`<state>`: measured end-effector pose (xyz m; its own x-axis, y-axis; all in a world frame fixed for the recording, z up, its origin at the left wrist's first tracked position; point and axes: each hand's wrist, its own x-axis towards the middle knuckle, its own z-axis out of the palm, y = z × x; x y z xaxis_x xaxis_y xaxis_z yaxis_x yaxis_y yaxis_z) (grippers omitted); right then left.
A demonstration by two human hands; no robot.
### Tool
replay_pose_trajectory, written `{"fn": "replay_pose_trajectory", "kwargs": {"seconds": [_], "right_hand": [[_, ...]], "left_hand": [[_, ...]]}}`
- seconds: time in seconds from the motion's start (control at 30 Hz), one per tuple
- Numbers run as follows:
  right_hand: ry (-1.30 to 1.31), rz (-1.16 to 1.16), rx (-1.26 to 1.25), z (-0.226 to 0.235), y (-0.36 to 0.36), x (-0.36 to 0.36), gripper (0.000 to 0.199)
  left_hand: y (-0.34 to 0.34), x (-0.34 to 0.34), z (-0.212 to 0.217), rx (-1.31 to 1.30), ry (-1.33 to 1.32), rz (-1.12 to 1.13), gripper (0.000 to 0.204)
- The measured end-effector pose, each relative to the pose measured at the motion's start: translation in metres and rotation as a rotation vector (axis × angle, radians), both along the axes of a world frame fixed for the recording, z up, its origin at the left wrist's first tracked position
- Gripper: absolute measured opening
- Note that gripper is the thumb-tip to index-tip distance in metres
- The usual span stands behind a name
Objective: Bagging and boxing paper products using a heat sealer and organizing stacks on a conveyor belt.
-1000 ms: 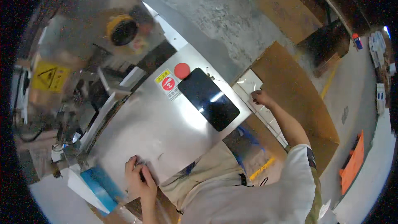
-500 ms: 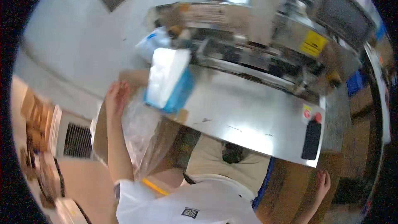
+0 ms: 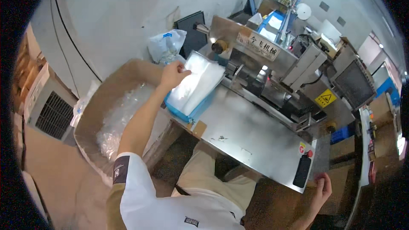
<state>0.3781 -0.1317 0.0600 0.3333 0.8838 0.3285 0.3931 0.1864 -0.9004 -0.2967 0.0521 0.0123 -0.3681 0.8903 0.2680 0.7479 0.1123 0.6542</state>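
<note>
My left hand [image 3: 174, 76] is at the left edge of a stack of clear plastic sleeves [image 3: 198, 81], with thumb and fingers apart over it. The sleeves lie in a blue tray [image 3: 183, 116] on the left end of a metal worktable [image 3: 238, 127]. My right hand [image 3: 322, 189] is just off the table's near right corner, fingers loosely bent and apart, with nothing visible in them. Nearest to it on the table lies a black phone-like slab [image 3: 302, 171], below a red button [image 3: 309, 153].
A machine [image 3: 272, 83] with rollers spans the table's back, its screen [image 3: 352, 87] at right. Left of the table stands a large cardboard box [image 3: 91, 115] holding clear plastic [image 3: 121, 121]. A white plastic bag [image 3: 167, 44] is behind the tray. A grey cooler unit [image 3: 51, 102] stands far left.
My left hand has moved right, from over the cardboard box to the sleeve stack. My right hand has shifted slightly left. The view has turned, showing more of the room behind the machine.
</note>
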Motion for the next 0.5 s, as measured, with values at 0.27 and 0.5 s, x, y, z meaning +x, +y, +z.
{"fn": "replay_pose_trajectory", "kwargs": {"seconds": [0.27,0.5], "right_hand": [[-0.143,0.142,-0.124,0.051,0.015,-0.046,0.028],[-0.445,0.403,0.353,0.066,0.078,-0.192,0.071]], "left_hand": [[-0.023,0.047,0.054,0.156,0.427,0.011,0.021],[-0.114,0.196,0.072,0.420,0.301,-0.836,0.031]]}}
